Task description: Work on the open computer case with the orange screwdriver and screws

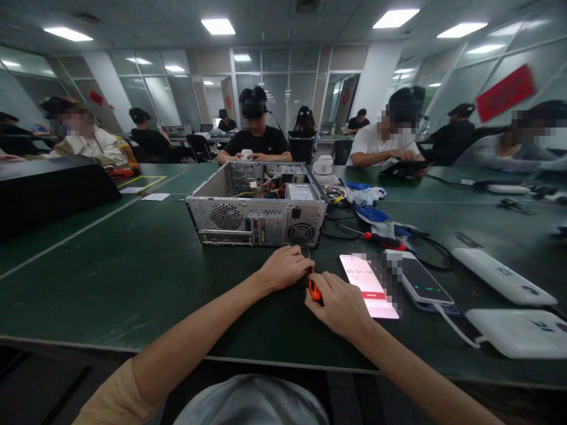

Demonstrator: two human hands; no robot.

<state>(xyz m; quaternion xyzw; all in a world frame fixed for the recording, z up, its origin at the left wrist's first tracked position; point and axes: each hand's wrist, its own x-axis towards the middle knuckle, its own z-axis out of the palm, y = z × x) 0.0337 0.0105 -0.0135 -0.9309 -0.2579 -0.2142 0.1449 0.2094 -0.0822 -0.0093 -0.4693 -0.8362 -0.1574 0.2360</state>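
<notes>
A computer case (230,221) lies open-topped on the table, its rear panel with the fan grille and ports facing me. My right hand (339,301) is wrapped round the orange and black handle of a screwdriver (315,289). The thin shaft points away from me toward the lower right corner of the rear panel. My left hand (287,268) is closed at the front of the handle and beside the shaft, just before the case. Whether the tip touches a screw is too small to tell. Inside the case are cables and a power supply (301,192).
A lit phone (365,286) lies right of my right hand. Beyond it are power banks (500,274) with a white cable, a second screwdriver (385,241), and blue-and-white gloves (372,215). A black box-like object (57,189) stands at the left. Several people sit across the table.
</notes>
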